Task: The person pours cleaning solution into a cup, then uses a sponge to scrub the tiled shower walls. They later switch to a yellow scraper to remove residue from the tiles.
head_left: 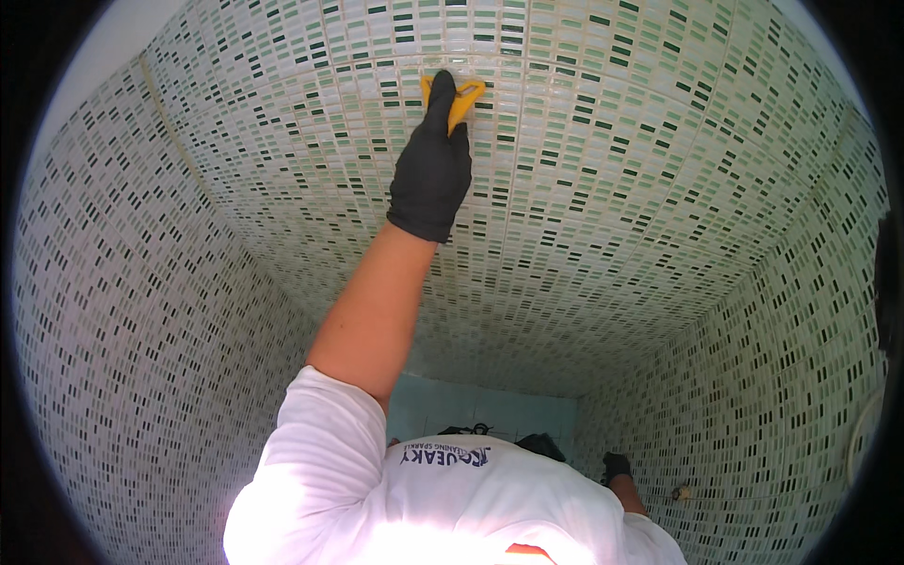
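My left hand (435, 169), in a black glove, reaches up to the tiled wall ahead. It is closed around a yellow plastic tool (463, 102) with an open, triangular end, held against or very near the tiles. The fingers and palm cover the rest of the tool, so its exact kind does not show. Low on the right, my right hand (617, 465) hangs by my side near the right wall, also black-gloved. It is small and dark here, and its fingers cannot be made out.
Small white, green and black mosaic tiles cover the front wall (565, 217), left wall (141, 330) and right wall (753, 377). A small tap-like fitting (682, 492) sticks out of the right wall. Pale blue-green floor (424, 400) lies below, beyond my white shirt.
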Demonstrator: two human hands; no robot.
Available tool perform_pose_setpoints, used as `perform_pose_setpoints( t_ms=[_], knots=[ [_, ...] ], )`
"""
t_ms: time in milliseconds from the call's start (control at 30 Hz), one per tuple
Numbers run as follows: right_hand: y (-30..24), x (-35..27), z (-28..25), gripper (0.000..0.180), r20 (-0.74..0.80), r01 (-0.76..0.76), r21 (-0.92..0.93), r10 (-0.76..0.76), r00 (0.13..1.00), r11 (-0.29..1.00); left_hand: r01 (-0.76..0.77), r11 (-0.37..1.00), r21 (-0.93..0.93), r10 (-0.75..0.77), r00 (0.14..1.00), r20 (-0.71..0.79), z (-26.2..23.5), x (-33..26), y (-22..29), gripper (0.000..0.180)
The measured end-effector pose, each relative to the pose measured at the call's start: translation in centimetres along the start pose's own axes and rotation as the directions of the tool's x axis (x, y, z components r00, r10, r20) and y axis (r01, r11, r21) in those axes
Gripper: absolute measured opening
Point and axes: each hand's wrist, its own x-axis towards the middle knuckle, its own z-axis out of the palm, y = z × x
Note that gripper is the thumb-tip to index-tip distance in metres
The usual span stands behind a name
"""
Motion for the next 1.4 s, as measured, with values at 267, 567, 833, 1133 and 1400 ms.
perform_pose_setpoints(
  t_ms=[267,567,833,1133,1400],
  knots=[
    [-8.7,-7.3,-1.8,0.034,0.118,0.081,-0.521,-0.023,0.993,0.850,0.006,0.997,0.074,-0.006,1.000,0.003,-0.3,-0.3,1.0,0.054],
    [-6.6,-5.1,-0.7,0.032,0.013,-0.052,-0.224,0.057,0.998,0.973,-0.006,0.999,0.042,0.007,1.000,-0.029,0.5,-0.8,0.9,0.054],
    [-1.0,0.2,0.9,0.031,0.011,-0.009,-0.146,0.010,1.000,0.989,-0.041,0.999,0.026,0.042,0.996,-0.077,1.0,0.3,0.4,0.055],
    [-4.5,-2.3,0.5,0.030,0.057,0.035,-0.255,-0.021,0.998,0.966,0.026,0.999,0.022,-0.025,0.999,-0.035,0.6,-0.3,1.6,0.054],
    [-2.7,-1.8,1.0,0.031,0.015,-0.135,-0.083,0.136,0.991,0.987,-0.037,0.999,-0.013,0.036,0.998,-0.058,1.5,-0.8,0.5,0.056]
  ],
)
